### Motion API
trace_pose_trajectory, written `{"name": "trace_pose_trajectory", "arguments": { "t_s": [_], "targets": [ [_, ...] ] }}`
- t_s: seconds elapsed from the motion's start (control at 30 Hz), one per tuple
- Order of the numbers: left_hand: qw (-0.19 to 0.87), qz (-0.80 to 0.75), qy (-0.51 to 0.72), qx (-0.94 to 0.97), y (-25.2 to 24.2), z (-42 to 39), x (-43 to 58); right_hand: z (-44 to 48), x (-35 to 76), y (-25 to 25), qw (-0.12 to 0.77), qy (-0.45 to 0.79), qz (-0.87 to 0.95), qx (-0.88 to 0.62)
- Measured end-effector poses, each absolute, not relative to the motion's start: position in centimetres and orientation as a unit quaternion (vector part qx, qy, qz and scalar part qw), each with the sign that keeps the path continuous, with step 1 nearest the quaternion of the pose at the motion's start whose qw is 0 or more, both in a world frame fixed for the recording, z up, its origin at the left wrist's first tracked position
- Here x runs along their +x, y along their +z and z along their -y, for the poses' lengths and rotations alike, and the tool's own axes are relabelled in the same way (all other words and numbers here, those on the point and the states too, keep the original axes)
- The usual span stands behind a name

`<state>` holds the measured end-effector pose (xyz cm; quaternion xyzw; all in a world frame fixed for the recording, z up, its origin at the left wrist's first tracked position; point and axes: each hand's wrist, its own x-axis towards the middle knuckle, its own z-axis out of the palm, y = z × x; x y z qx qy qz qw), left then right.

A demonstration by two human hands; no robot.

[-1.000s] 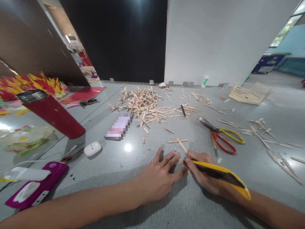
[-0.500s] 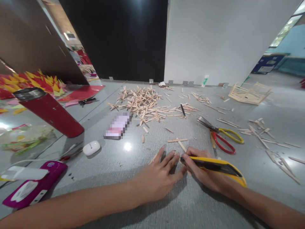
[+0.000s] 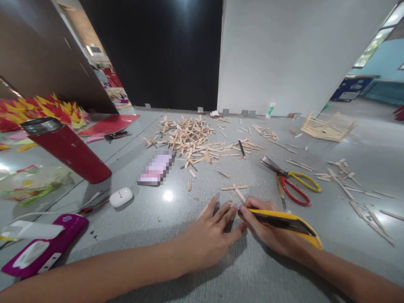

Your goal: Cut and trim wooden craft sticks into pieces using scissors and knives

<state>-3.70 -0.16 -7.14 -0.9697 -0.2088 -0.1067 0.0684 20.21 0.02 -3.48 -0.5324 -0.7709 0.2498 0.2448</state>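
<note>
My right hand (image 3: 268, 223) grips a yellow and black utility knife (image 3: 284, 223), its front end pointing left and down at the table. Close against it, my left hand (image 3: 214, 231) lies palm down with fingers spread, tips on the tabletop. A pale wooden stick (image 3: 202, 213) shows partly beside the left fingers; the rest is hidden under the hand. Another bit of wood peeks out near the left thumb. Just beyond the hands, one craft stick (image 3: 234, 187) lies crosswise, and a second stick (image 3: 240, 195) runs from it towards my right fingers. The knife's cutting tip is hard to make out.
A heap of craft sticks (image 3: 189, 134) lies further back, near a phone (image 3: 156, 168) and a black pen (image 3: 241, 149). Scissors (image 3: 287, 174) and a stick frame (image 3: 330, 127) are right. A red flask (image 3: 67, 149), white earbud case (image 3: 121, 197) and purple power strip (image 3: 47, 246) stand left.
Both hands stay in almost the same place. The knife's rear end has shifted slightly left and down, and the whole view has moved a little.
</note>
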Motion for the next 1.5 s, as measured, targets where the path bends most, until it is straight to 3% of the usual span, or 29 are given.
{"name": "trace_pose_trajectory", "arguments": {
  "t_s": [0.23, 0.53, 0.87, 1.5],
  "targets": [
    [0.080, 0.208, -0.113, -0.968, -7.0, 0.2, -3.4, -0.1, 20.6, -4.0, 0.232, 0.242, 0.775, -0.536],
    [0.087, 0.218, -0.109, -0.966, -7.1, 0.2, -3.4, 0.3, 19.9, -4.9, 0.291, 0.199, 0.783, -0.512],
    [0.100, 0.229, -0.122, -0.961, -7.2, 0.2, -3.5, 0.4, 20.7, -4.7, 0.265, 0.211, 0.797, -0.500],
    [0.130, 0.200, -0.146, -0.960, -7.2, 0.3, -4.1, 0.1, 21.0, -4.8, 0.308, 0.236, 0.781, -0.489]
  ]
}}
